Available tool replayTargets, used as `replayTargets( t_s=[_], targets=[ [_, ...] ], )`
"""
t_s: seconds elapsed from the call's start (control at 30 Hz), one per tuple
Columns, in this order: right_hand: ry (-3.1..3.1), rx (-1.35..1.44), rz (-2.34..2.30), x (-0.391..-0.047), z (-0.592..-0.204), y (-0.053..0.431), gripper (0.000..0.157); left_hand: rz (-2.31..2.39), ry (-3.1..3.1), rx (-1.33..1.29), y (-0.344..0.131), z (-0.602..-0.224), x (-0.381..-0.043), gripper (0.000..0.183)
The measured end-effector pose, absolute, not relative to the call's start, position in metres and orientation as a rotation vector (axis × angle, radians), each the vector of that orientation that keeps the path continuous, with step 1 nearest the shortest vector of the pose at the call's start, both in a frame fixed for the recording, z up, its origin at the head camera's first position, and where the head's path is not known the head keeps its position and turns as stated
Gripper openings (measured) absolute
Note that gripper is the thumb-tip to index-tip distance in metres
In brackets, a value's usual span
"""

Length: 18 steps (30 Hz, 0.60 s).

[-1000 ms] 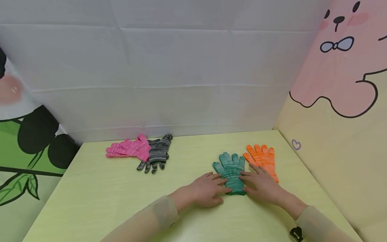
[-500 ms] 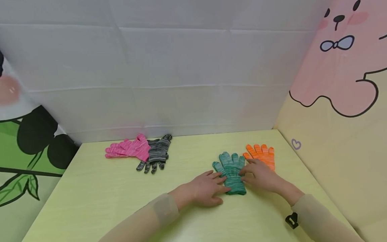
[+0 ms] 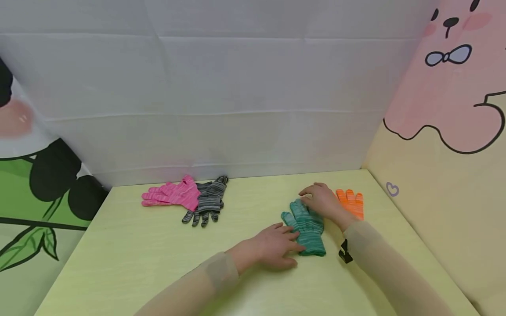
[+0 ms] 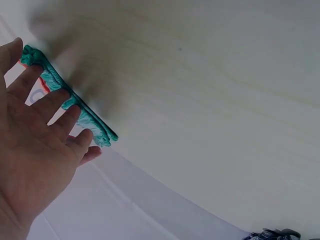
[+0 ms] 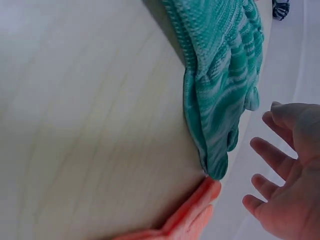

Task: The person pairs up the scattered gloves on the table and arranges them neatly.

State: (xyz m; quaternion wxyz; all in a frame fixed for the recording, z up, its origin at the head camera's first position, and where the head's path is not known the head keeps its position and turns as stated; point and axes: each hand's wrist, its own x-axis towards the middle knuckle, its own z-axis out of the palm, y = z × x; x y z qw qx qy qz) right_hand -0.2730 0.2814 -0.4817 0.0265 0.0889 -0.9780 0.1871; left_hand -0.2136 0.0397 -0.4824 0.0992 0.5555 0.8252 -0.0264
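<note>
Pale yellow tabletop [image 3: 114, 250] before you | your left hand [image 3: 276, 246]: fingers extended, spread, at the left edge of the green glove [image 3: 309, 235] | your right hand [image 3: 323, 200]: fingers loosely bent, holding nothing, at that glove's far end | orange glove [image 3: 353, 204] just right of these fingers

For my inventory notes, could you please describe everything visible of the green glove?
The green glove looks knitted, with paler stripes and a gathered wrist. It lies flat on the table, fingers pointing away from the viewer. The left hand touches its left edge; the right hand is by its fingertips, contact unclear. One fingertip seems to meet the orange glove.
</note>
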Motion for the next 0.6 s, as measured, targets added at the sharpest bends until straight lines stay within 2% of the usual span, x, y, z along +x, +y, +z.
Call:
replayTargets(
  t_s=[0.23, 0.6],
  targets=[
    [-2.971, 0.291, 0.449, -0.284, -0.488, 0.278, 0.012, -0.063, 2.432, 1.638, 0.041, -0.485, -0.213, 0.051],
    [-3.051, 0.292, 0.438, -0.287, -0.491, 0.281, 0.011, -0.049, 2.441, 1.625, 0.040, -0.484, -0.214, 0.051]
  ],
)
